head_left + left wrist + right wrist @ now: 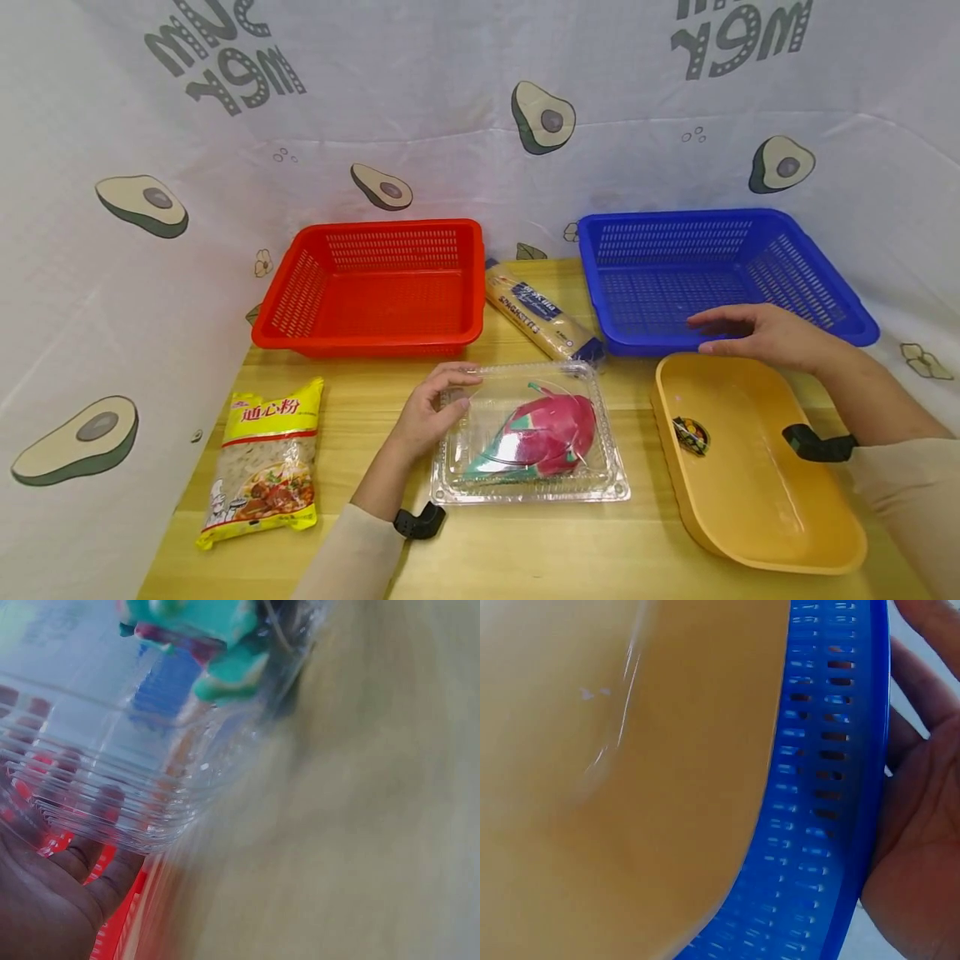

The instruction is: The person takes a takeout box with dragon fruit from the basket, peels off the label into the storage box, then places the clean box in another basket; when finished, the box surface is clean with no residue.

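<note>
In the head view my left hand [429, 415] is at the far left corner of a clear plastic box [617, 471], its fingers loosely bent. Whether it touches the box is unclear; the left wrist view shows the fingers [109, 804] through the plastic. Inside the box lies a pink and green dragon fruit [558, 433]. My right hand [783, 333] is over the near edge of a blue basket [660, 340], holding nothing, with fingers and thumb apart. Below it is a yellow tray [750, 475] with a small dark label inside its left end.
A red basket [375, 342] stands at the back left. Between the baskets lies a spaghetti pack [540, 317], its near end by the box. A yellow pasta bag [266, 462] is on the left of the wooden table [517, 550]. An avocado-print cloth [450, 108] hangs behind.
</note>
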The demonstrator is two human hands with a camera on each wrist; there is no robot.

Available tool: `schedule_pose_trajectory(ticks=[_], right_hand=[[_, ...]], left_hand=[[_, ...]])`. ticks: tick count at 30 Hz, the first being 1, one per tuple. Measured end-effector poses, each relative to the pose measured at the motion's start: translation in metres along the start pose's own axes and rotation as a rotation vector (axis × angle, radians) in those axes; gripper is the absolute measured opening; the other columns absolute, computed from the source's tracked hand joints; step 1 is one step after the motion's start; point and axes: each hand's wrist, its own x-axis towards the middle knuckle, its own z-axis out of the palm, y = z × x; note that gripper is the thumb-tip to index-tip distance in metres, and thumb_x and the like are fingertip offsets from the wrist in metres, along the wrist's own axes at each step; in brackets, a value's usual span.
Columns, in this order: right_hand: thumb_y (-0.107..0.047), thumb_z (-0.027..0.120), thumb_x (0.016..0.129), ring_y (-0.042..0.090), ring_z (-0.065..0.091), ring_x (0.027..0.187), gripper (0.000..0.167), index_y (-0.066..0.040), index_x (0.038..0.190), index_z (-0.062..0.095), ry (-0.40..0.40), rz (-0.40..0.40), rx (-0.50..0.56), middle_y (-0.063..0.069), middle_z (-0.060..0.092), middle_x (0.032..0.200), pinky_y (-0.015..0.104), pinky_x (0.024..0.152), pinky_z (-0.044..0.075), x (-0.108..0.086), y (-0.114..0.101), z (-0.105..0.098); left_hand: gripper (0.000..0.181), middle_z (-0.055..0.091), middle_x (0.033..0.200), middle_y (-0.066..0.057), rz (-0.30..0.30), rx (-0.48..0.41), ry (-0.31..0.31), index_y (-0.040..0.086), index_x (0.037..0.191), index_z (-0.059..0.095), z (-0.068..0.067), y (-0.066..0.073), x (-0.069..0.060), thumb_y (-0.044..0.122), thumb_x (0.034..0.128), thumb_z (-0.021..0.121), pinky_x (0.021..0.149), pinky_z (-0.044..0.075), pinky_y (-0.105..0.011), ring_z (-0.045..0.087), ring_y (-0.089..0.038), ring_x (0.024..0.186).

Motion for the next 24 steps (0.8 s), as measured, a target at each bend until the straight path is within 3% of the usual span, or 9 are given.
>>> schedule_pose_trajectory(ticks=[2,4,7,10,18,21,24], right_hand=[[-0.029,0.076,0.092,-0.021,0.052,0.103,0.059,-0.006,0.143,0.058,-0.027,-0.013,-0.004,0.023,0.060,0.143,0.013,0.083,0.050,0.000,0.000,0.001],[-0.027,0.077,0.092,-0.012,0.058,0.109,0.060,-0.006,0.145,0.057,-0.049,-0.022,-0.011,0.022,0.058,0.145,0.013,0.084,0.050,0.000,0.001,0.001],[-0.029,0.077,0.091,0.019,0.065,0.123,0.056,-0.009,0.141,0.062,-0.067,-0.021,-0.037,0.021,0.061,0.143,0.013,0.084,0.049,0.001,0.000,0.001],[-0.032,0.077,0.091,0.046,0.056,0.129,0.048,-0.010,0.133,0.068,-0.063,-0.011,-0.061,0.023,0.063,0.139,0.015,0.083,0.048,0.001,-0.001,0.000],[-0.033,0.079,0.089,0.050,0.057,0.127,0.043,-0.013,0.126,0.074,-0.042,-0.001,-0.103,0.025,0.065,0.135,0.017,0.082,0.049,0.001,-0.008,-0.002],[-0.034,0.078,0.090,0.051,0.056,0.127,0.042,-0.013,0.126,0.074,-0.038,0.008,-0.120,0.026,0.065,0.134,0.032,0.089,0.056,0.001,-0.010,0.000],[-0.034,0.076,0.092,0.053,0.056,0.127,0.041,-0.013,0.127,0.074,-0.030,0.013,-0.156,0.026,0.066,0.133,0.055,0.097,0.053,0.001,-0.013,0.001]], left_hand=[[0.031,0.058,0.143,-0.017,0.006,-0.003,-0.003,0.003,0.122,0.069,0.000,0.001,0.001,0.004,0.0916,0.060,0.111,0.043,-0.051,0.053,-0.037,0.133],[0.031,0.057,0.143,-0.017,0.008,-0.003,-0.006,0.003,0.122,0.069,0.000,0.001,0.001,0.005,0.0920,0.060,0.111,0.042,-0.055,0.053,-0.038,0.133],[0.031,0.057,0.143,-0.017,0.003,-0.008,-0.006,0.002,0.122,0.069,0.000,0.001,0.001,0.006,0.0919,0.060,0.110,0.041,-0.058,0.052,-0.038,0.133],[0.031,0.057,0.143,-0.018,0.000,-0.010,-0.004,0.002,0.121,0.069,0.000,0.001,0.001,0.006,0.0913,0.060,0.110,0.041,-0.057,0.052,-0.038,0.133],[0.030,0.058,0.142,-0.018,0.016,-0.008,-0.010,0.002,0.121,0.068,0.002,0.002,0.002,0.004,0.0916,0.061,0.110,0.041,-0.049,0.052,-0.035,0.133],[0.031,0.057,0.143,-0.020,0.023,-0.003,-0.003,0.001,0.122,0.068,0.002,0.003,0.001,0.004,0.0920,0.060,0.110,0.041,-0.049,0.052,-0.035,0.133],[0.038,0.050,0.147,-0.024,0.021,-0.019,0.019,-0.002,0.129,0.062,0.002,0.005,0.000,0.003,0.0914,0.060,0.112,0.040,-0.055,0.050,-0.039,0.133]])
